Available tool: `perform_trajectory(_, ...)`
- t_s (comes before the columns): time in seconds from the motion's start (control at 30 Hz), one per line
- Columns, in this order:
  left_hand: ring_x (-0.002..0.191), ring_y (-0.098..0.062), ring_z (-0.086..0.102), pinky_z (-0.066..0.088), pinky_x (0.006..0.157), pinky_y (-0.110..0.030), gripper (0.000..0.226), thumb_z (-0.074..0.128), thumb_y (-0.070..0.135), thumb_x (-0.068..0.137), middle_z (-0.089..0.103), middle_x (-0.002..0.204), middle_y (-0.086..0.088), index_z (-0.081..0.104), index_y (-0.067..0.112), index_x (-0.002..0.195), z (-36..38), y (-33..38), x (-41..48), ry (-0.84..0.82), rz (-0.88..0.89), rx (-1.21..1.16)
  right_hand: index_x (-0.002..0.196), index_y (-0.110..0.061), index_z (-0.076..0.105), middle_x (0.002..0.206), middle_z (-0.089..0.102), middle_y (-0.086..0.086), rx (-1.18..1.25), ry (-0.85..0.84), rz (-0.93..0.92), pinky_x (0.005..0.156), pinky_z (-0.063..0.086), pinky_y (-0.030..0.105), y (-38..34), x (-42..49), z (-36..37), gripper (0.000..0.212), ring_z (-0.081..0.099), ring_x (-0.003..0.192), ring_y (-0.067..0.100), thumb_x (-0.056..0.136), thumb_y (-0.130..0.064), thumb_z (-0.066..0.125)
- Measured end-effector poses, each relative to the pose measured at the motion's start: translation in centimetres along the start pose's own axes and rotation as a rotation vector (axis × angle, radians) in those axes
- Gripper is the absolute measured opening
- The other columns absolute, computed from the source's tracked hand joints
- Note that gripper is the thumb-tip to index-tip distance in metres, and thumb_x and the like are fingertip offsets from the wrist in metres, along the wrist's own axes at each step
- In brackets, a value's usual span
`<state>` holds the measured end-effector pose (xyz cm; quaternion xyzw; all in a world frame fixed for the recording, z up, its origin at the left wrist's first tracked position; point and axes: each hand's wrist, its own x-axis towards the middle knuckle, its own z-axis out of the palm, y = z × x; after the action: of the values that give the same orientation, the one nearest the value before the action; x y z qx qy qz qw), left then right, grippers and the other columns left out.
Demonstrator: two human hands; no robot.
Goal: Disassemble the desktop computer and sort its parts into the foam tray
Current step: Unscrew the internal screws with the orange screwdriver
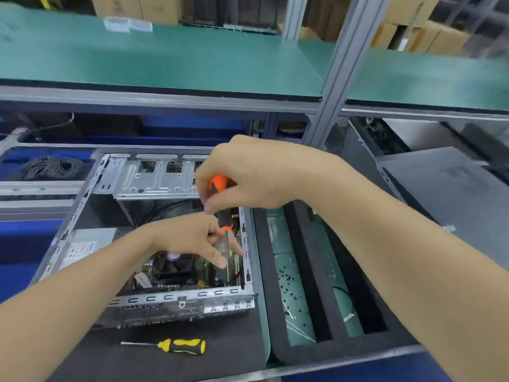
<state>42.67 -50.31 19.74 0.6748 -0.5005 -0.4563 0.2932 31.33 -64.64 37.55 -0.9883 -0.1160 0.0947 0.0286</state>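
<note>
Head view. At centre, on a dark grey mat (pixel 225 351): open grey metal desktop computer case (pixel 165 298), lying on its side, interior facing up. Inside, at the near right: green motherboard (pixel 210 271) with a black cooler fan (pixel 176 268). At the left, silver boxed power supply (pixel 85 248); at the far end, silver drive cage (pixel 154 179).

Right hand (pixel 248 177) above the case's right side, fingers curled round the top of an orange-and-black screwdriver (pixel 223 216). Tool held upright, thin shaft pointing down to the motherboard close to the right wall. Left hand (pixel 190 238) reaching in from the left, low over the board, thumb and forefinger extended either side of the shaft near its lower end. Pinching or only brushing it: cannot tell.

Just right of the case, close against its wall: black foam tray (pixel 309 271) with long compartments running away from the viewer. In the left compartment, scattered small dark screws (pixel 289 282). In the next compartment, a thin dark cable (pixel 344 292), detail unclear.

On the mat in front of the case: yellow-and-black screwdriver (pixel 180 346), lying flat, shaft to the left, apart from both hands.

Beyond the case: green-topped shelf (pixel 165 59) on a grey metal frame. At far left, coil of black cable (pixel 52 168) in a blue bin. At right, dark grey case panel (pixel 454 194). Behind, blurred, brown cardboard boxes (pixel 413 37).
</note>
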Motion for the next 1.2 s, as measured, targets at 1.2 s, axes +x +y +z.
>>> perform_trajectory(1.2, 0.081, -0.017, 0.050, 0.043, 0.076, -0.030, 0.047, 0.086, 0.035, 0.069, 0.049, 0.078, -0.008, 0.057, 0.000, 0.080, 0.7, 5.1, -0.6, 0.230, 0.303, -0.268, 0.081, -0.032, 0.059, 0.084, 0.066, -0.008, -0.012, -0.111, -0.070, 0.072, 0.056, 0.039, -2.0, -2.4, -0.6, 0.018, 0.059, 0.078, 0.007, 0.088, -0.025, 0.074)
